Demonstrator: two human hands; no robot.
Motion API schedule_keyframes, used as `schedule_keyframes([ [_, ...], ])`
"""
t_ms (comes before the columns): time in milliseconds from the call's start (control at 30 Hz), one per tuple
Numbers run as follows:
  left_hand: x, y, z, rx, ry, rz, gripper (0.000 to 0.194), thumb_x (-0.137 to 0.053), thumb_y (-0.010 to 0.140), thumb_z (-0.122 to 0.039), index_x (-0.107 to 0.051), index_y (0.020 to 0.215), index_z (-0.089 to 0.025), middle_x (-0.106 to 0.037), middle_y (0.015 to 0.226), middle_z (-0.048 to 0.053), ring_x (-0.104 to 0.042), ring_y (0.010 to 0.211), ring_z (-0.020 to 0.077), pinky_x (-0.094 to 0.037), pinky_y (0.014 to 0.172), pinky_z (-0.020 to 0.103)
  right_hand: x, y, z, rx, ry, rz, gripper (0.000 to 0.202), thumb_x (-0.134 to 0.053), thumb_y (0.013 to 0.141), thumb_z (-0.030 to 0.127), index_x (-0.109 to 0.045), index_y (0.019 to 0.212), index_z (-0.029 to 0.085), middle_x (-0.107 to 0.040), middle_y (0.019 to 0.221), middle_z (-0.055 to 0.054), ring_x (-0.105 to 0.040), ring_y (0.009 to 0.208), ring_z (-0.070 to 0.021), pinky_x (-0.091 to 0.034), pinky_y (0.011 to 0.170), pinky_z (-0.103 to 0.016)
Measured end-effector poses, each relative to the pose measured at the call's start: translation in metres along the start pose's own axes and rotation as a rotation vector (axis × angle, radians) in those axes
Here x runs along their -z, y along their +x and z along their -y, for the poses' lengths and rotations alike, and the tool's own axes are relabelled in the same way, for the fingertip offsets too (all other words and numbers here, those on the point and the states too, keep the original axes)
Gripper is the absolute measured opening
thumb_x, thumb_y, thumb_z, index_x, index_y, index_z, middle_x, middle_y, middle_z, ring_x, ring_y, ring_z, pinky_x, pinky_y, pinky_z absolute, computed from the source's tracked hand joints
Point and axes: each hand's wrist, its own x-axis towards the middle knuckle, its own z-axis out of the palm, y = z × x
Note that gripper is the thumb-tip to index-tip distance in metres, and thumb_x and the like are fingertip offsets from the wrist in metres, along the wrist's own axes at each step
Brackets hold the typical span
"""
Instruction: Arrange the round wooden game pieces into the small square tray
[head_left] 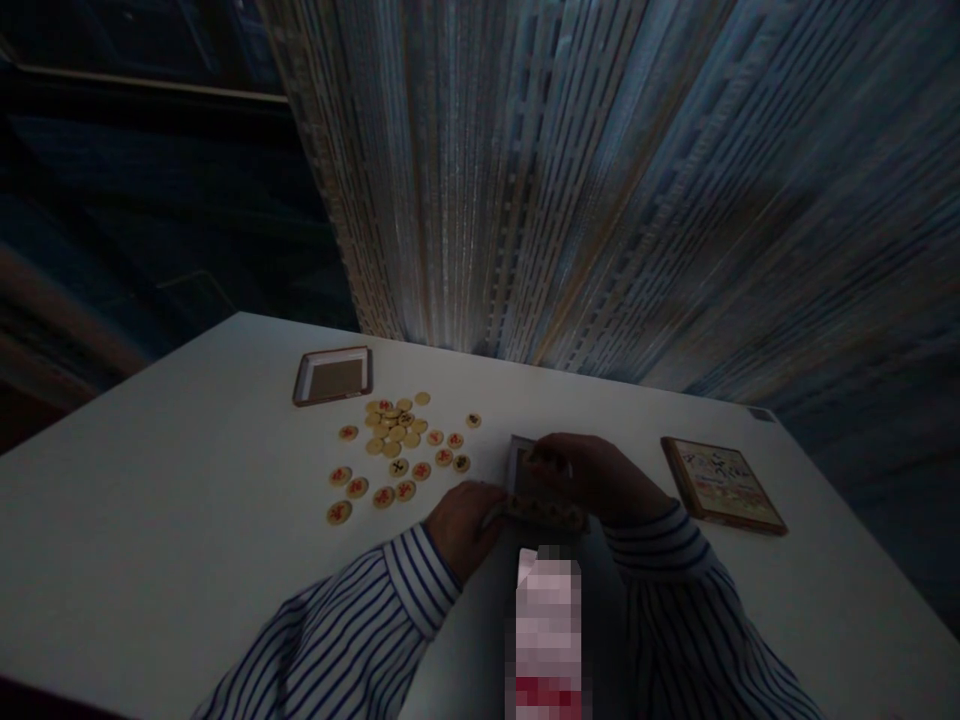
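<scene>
White tabletop point(187, 460): room is offered along the left side and between the right hand point(596, 475) and the printed flat case point(727, 485). Mid-left: passage is obstructed by round pieces point(397, 434), with a shallow tray point(336, 380) beyond. Centre: small box point(514, 462), overhung by the right hand, its near-left corner blocked by the left hand point(463, 525).

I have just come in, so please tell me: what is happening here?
The person's left hand touches a shallow tray at its near left corner. The right hand is over the tray; it is too dark to tell whether it grips anything. Round pieces line the tray's near side. Many loose pieces lie to the left.
</scene>
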Motion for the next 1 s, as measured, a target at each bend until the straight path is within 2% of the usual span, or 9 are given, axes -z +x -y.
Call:
schedule_keyframes([
  [400, -0.0023, -0.0013, 0.0032, -0.05, 0.009, -0.012, 0.027, -0.047, 0.078, -0.018, -0.057, 0.102, -0.013, -0.065, 0.092, 0.011, -0.06, 0.088, 0.0228, -0.049, 0.074, 0.038, -0.0004, -0.0009, -0.0012, -0.009, -0.013, 0.043, 0.015, -0.052, 0.079, 0.024, -0.062, 0.087, 0.017, -0.065, 0.076, -0.004, -0.057, 0.066, -0.0132, -0.04, 0.058, -0.023],
  [733, -0.0039, -0.0007, 0.0029, -0.033, 0.012, -0.047, 0.026, -0.047, 0.077, -0.018, -0.058, 0.1, -0.013, -0.066, 0.09, 0.011, -0.06, 0.086, 0.0224, -0.049, 0.073, 0.037, 0.0005, 0.0003, -0.003, -0.021, 0.013, 0.065, 0.015, -0.054, 0.075, 0.019, -0.062, 0.087, 0.017, -0.065, 0.078, -0.003, -0.057, 0.067, -0.0126, -0.04, 0.06, -0.023],
  [867, -0.0022, -0.0009, 0.0025, -0.027, 0.02, 0.0, 0.027, -0.048, 0.077, -0.018, -0.057, 0.102, -0.013, -0.065, 0.092, 0.011, -0.059, 0.087, 0.0226, -0.049, 0.074, 0.037, 0.0003, 0.0011, -0.0022, -0.027, 0.017, 0.077, 0.016, -0.054, 0.074, 0.018, -0.062, 0.088, 0.017, -0.065, 0.079, -0.004, -0.058, 0.068, -0.0127, -0.041, 0.06, -0.023],
  [1000, -0.0056, -0.0029, 0.0052, -0.028, 0.006, -0.032, 0.027, -0.048, 0.077, -0.019, -0.057, 0.102, -0.014, -0.065, 0.092, 0.011, -0.059, 0.088, 0.0227, -0.048, 0.076, 0.037, -0.0011, 0.0006, -0.0027, -0.025, 0.007, 0.078, 0.017, -0.054, 0.075, 0.019, -0.062, 0.09, 0.018, -0.066, 0.079, -0.004, -0.058, 0.068, -0.013, -0.041, 0.061, -0.023],
])
